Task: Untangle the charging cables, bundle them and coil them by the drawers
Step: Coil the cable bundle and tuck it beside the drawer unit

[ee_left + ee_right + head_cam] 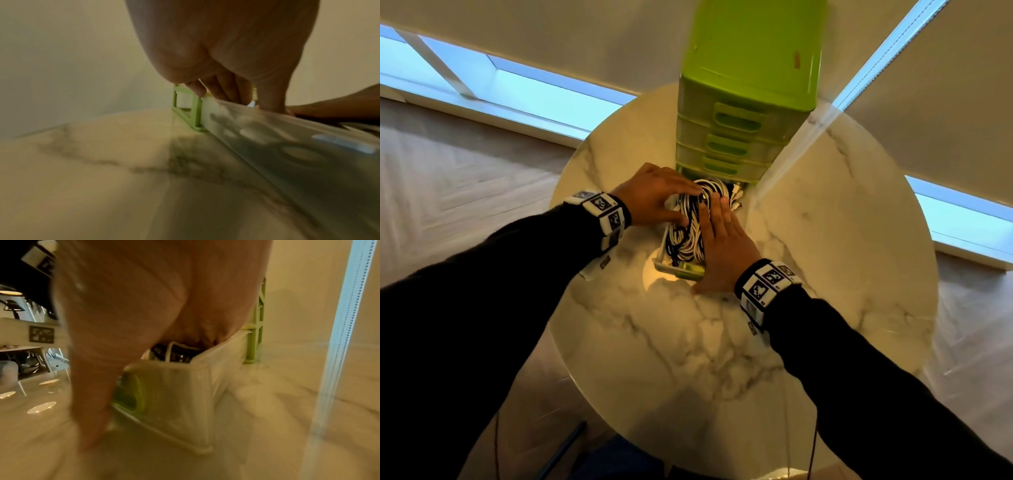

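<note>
The cables (690, 219), black and white, lay heaped in an open drawer (185, 386) pulled from the green drawers (736, 137). Under the left hand (654, 195) and right hand (726, 246), both flat with straight fingers, they were pressed down.

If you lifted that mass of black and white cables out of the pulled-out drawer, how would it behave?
The cables would probably sag and trail, being loose tangled loops. Likely light: thin cords. Ends may snag on the drawer rim.
</note>
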`<state>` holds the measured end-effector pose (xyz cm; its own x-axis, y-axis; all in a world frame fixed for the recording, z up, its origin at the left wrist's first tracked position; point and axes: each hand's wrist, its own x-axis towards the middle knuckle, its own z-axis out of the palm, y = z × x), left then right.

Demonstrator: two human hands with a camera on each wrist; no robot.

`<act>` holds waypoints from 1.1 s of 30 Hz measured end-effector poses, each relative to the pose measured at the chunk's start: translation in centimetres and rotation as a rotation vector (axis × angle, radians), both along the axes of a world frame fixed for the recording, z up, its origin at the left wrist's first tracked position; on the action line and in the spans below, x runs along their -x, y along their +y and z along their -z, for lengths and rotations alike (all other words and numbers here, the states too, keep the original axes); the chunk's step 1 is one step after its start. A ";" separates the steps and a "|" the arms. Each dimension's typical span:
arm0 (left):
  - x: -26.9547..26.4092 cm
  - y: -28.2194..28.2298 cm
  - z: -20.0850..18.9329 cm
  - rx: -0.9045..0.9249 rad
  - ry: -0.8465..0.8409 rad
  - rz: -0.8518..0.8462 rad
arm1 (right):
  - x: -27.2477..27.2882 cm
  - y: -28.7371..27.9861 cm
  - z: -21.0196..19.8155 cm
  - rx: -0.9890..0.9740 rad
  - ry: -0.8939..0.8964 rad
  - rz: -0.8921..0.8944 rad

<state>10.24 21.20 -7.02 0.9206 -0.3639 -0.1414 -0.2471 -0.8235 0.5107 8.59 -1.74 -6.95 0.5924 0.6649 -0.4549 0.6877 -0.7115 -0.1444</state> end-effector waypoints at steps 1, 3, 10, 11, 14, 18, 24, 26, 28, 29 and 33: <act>0.1 -0.2 0.3 0.030 -0.023 -0.024 | 0.0 0.0 0.2 -0.017 -0.013 0.016; 0.4 -0.5 0.9 0.183 -0.071 -0.075 | 0.2 0.1 0.2 -0.064 -0.008 0.049; -1.7 -0.5 0.9 0.374 -0.024 -0.422 | 0.1 0.3 -0.2 -0.062 0.026 0.058; -2.3 -0.5 0.8 0.396 0.025 -0.391 | 0.0 0.3 -0.2 -0.047 0.030 0.053; -3.2 -0.3 0.5 0.430 0.127 -0.370 | -0.6 0.5 -0.6 -0.034 0.050 0.058; -4.0 -0.4 -0.4 0.360 0.138 -0.403 | -2.3 1.2 -1.3 -0.049 0.068 0.087; -4.8 0.3 -0.6 0.304 0.111 -0.419 | -5.7 1.6 -0.9 -0.092 0.032 0.114; -4.8 0.2 -0.7 0.286 0.103 -0.430 | -5.1 1.4 -1.2 -0.114 0.029 0.132; -4.8 0.2 -0.7 0.282 0.105 -0.437 | -3.5 1.2 -1.2 -0.168 0.022 0.156; -4.8 0.2 -0.7 0.277 0.108 -0.439 | -2.8 0.9 -1.0 -0.200 0.003 0.159; -4.9 0.1 -1.0 0.265 0.121 -0.442 | -0.7 -0.5 0.7 -0.340 -0.115 0.117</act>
